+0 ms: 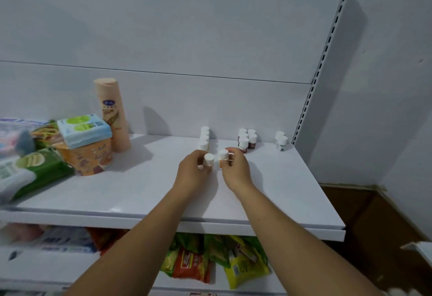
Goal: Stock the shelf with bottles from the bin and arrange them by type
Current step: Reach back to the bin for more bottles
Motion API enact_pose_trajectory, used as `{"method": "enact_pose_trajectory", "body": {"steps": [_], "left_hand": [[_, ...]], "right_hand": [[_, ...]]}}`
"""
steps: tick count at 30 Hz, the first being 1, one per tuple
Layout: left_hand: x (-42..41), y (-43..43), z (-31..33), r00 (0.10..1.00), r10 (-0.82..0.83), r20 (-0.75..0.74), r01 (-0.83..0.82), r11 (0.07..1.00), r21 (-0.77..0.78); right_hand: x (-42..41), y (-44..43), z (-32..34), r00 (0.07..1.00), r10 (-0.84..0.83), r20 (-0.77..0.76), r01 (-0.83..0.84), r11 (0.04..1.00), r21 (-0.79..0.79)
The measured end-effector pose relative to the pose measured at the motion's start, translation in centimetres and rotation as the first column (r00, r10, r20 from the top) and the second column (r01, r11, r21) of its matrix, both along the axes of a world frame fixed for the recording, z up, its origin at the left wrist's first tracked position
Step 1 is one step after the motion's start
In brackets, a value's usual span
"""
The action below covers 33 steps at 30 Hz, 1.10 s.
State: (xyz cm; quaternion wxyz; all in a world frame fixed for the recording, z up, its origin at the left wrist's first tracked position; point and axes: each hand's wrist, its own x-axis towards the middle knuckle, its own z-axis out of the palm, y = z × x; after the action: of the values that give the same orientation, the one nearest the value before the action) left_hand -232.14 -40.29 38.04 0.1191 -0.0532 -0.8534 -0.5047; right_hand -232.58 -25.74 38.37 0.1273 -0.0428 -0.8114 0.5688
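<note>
white shelf [140,190], hands hiding bottle labels

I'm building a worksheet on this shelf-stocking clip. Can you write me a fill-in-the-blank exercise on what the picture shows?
1. Each hand, left hand and right hand, grips one small ____-capped bottle.
2. The tall peach plastic bottle stands to the ____ of the hands.
3. The cluster of dark brown-bodied little bottles sits between the single-file row of white-capped bottles and the ____ little bottles by the slotted upright.
4. All of these rest on the ____ metal shelf.

Missing words: white; left; clear; white
</note>
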Motion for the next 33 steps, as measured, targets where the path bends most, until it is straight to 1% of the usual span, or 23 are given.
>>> {"method": "enact_pose_trajectory", "body": {"steps": [3,8,12,16,20,23,26,33], "left_hand": [[-0.9,0.5,0.0,1.0,0.015,0.002,-0.015,1.0,-0.007],[-1.4,1.3,-0.8,0.997,0.076,-0.005,-0.076,0.995,0.07],[-1.5,1.4,-1.3,0.991,0.121,-0.048,-0.12,0.992,0.025],[-1.3,1.5,-1.1,0.994,0.099,-0.035,-0.099,0.995,0.011],[-1.6,1.4,-1.5,0.996,0.075,-0.04,-0.076,0.997,-0.023],[-1.6,1.5,-1.5,0.997,0.076,-0.034,-0.076,0.997,-0.018],[-1.7,1.6,-1.4,0.997,0.07,-0.034,-0.071,0.997,-0.021],[-1.6,1.5,-1.5,0.996,0.082,-0.031,-0.082,0.997,-0.005]], "right_hand": [[-1.7,-0.4,0.2,0.999,-0.035,0.012,0.035,0.999,0.022],[-2.9,-0.7,-0.4,0.998,-0.064,0.024,0.063,0.997,0.032],[-2.7,-0.5,-1.1,0.998,-0.061,0.006,0.061,0.998,0.027],[-2.4,-0.3,-1.3,0.999,-0.027,-0.018,0.027,1.0,0.0],[-2.4,-0.3,-1.0,1.0,-0.01,-0.029,0.012,0.997,0.074],[-2.9,-0.4,-0.7,0.999,-0.02,-0.027,0.023,0.991,0.129],[-3.4,-1.0,-0.6,1.0,-0.026,-0.005,0.027,0.99,0.136],[-4.8,-2.7,-0.9,0.998,-0.064,-0.007,0.064,0.988,0.143]]}}
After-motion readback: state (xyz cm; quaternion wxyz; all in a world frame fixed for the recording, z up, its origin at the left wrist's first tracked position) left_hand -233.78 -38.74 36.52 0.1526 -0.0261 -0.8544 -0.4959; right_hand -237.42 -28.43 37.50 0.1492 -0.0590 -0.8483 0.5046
